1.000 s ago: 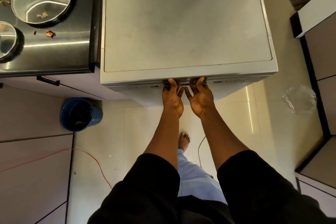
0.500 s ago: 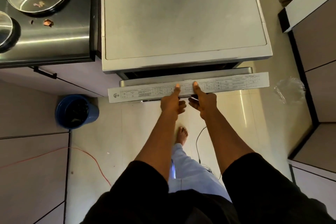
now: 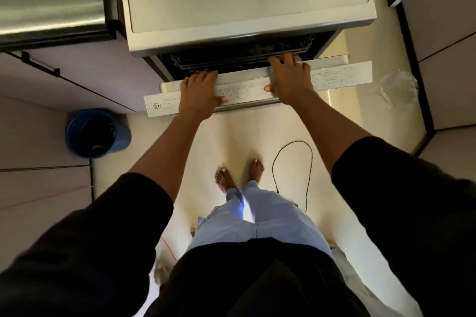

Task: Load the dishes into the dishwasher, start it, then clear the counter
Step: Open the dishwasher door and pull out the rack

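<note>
Over the top edge of the partly open dishwasher door (image 3: 244,80), your left hand (image 3: 197,95) and right hand (image 3: 289,80) curl their fingers, gripping it, thumbs on the near side.

Partly open dishwasher door (image 3: 334,76), left hand (image 3: 198,94) and right hand (image 3: 289,78) gripping its top edge, blue bin (image 3: 96,132) on floor

Home kitchen: dishwasher (image 3: 244,0), steel counter (image 3: 51,0), cabinets (image 3: 85,77).
</note>
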